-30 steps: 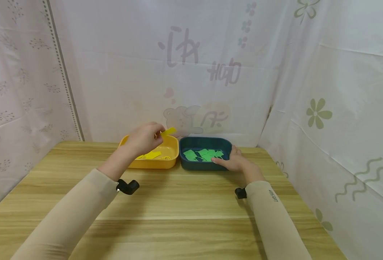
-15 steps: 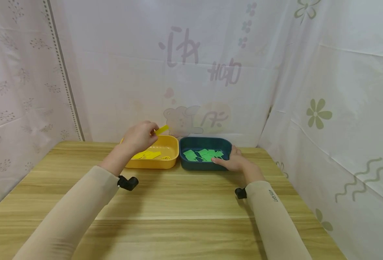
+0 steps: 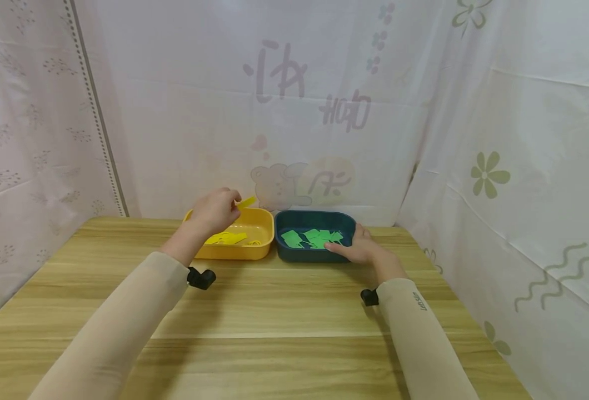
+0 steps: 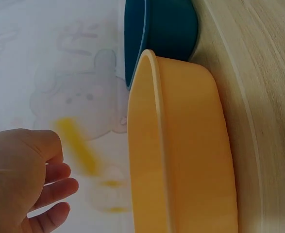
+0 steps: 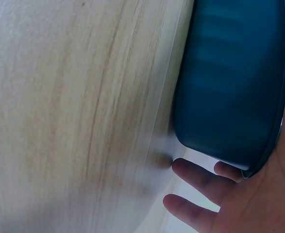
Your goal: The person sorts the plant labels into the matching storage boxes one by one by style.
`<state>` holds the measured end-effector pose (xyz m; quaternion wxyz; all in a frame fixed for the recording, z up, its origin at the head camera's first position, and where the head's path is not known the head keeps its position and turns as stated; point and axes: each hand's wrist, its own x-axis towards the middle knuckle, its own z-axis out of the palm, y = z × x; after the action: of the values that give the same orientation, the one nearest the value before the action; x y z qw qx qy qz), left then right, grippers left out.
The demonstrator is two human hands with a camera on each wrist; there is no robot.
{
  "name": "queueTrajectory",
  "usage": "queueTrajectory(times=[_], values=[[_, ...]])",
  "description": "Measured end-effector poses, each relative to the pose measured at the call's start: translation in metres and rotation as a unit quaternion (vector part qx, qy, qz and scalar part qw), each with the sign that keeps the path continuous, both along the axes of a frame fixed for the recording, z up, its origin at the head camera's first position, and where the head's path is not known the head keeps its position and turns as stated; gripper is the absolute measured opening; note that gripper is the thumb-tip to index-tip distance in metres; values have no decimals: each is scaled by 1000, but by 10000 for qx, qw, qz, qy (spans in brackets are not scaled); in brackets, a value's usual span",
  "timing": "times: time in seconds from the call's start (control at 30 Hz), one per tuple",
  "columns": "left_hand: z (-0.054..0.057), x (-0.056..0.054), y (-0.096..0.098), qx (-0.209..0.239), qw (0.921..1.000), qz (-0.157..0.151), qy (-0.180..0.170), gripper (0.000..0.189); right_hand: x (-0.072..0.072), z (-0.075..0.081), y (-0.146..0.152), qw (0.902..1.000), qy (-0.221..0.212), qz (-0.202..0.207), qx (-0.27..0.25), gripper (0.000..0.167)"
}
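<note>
A yellow plastic bin [image 3: 234, 253] stands on the left, with yellow flat pieces [image 3: 226, 238] and thin yellow loops in it. Just above it my left hand [image 3: 215, 211] has loosely bent fingers. A yellow strip [image 4: 77, 145] is by the fingertips; it is blurred and stands slightly apart from them in the left wrist view. Two smaller yellow streaks are blurred beneath it. My right hand [image 3: 362, 245] grips the right end of a dark teal bin [image 3: 302, 255], thumb over the near rim and fingers along the outer end. Inside lie several green flat pieces [image 3: 318, 238].
Both bins stand side by side at the back of a wooden table [image 3: 284, 311]. A pale printed curtain [image 3: 199, 111] hangs right behind them, and another curtain [image 3: 539, 183] runs along the right side.
My left hand has shifted left over the yellow bin with the strip, then stayed nearly still. The strip now appears slightly lower and apart from the fingers. My right hand has not moved.
</note>
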<state>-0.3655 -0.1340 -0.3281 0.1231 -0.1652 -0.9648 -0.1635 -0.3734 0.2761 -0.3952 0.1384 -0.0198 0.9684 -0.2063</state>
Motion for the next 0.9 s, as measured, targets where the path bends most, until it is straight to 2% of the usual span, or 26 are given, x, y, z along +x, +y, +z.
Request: queueTrajectory(times=[0.47,0.9], values=[[-15,1,-6,-26,10000,-1,-32,31,0,1,-3,10000,-9,34,-1,145],[-15,10,-2,31,9999,-89,76,33,-5,-2,1,10000,24,17,-81,146]])
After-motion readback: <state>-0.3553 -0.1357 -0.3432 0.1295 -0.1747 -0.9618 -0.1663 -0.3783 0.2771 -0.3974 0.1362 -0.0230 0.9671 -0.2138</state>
